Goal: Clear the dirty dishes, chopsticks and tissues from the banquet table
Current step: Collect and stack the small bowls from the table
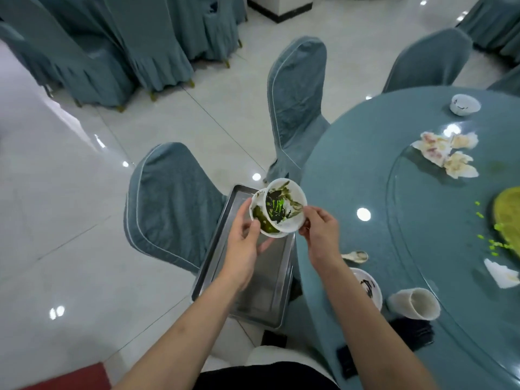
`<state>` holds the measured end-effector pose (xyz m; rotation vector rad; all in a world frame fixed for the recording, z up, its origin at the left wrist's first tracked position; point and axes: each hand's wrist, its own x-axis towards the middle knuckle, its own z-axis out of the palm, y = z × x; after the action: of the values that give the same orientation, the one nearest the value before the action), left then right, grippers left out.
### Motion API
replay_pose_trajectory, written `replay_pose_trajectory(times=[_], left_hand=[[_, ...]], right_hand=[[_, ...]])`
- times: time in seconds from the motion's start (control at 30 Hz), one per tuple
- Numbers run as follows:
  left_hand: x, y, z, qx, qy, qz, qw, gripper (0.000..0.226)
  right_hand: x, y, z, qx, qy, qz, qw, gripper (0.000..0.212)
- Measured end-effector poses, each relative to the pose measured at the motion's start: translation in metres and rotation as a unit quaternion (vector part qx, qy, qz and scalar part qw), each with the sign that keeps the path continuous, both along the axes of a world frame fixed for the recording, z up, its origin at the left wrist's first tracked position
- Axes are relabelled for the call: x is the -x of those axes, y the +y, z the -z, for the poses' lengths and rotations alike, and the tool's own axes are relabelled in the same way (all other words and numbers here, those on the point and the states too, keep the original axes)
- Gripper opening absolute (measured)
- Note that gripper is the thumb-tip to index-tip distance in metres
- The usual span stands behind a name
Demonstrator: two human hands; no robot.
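Observation:
Two dirty white bowls smeared with green and black hang above a metal tray (261,299). The upper bowl (284,205) sits tilted inside the lower bowl (260,220). My left hand (243,243) grips the lower bowl's left side. My right hand (319,235) pinches the upper bowl's right rim. On the round teal table (351,170) lie a spoon (356,257), a stained plate (368,287), a tipped paper cup (413,304), a small bowl (464,105) and crumpled tissues (447,153).
The tray rests on a covered chair (171,204) left of the table. Another covered chair (295,102) stands behind it. A glass turntable (416,220) holds a yellow-green dish (509,215) and green crumbs. A white napkin (501,273) and dark items (410,333) lie near me.

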<state>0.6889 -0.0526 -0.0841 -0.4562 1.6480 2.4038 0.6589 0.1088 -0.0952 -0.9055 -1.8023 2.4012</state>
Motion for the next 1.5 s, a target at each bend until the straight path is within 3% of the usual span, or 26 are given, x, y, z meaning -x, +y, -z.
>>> replay_pose_trajectory(times=[0.3, 0.5, 0.93, 1.27, 1.5], left_hand=[[-0.001, -0.128, -0.024, -0.027, 0.012, -0.040, 0.999, 0.038], [-0.006, -0.235, -0.035, -0.034, 0.057, -0.044, 0.997, 0.041], [0.002, -0.424, -0.045, 0.000, 0.057, -0.136, 0.989, 0.046], [0.086, -0.545, -0.051, 0.024, 0.058, -0.197, 0.978, 0.043], [0.218, -0.634, -0.065, 0.065, 0.055, -0.197, 0.977, 0.043]], right_hand=[[0.014, -0.141, -0.035, -0.046, 0.019, -0.044, 0.998, 0.002], [0.021, -0.248, -0.051, -0.025, 0.026, -0.068, 0.997, 0.018], [0.057, -0.450, -0.055, 0.008, 0.049, -0.146, 0.988, 0.010], [0.154, -0.583, -0.053, 0.019, 0.048, -0.205, 0.977, 0.013], [0.294, -0.674, -0.061, 0.030, 0.048, -0.221, 0.974, 0.012]])
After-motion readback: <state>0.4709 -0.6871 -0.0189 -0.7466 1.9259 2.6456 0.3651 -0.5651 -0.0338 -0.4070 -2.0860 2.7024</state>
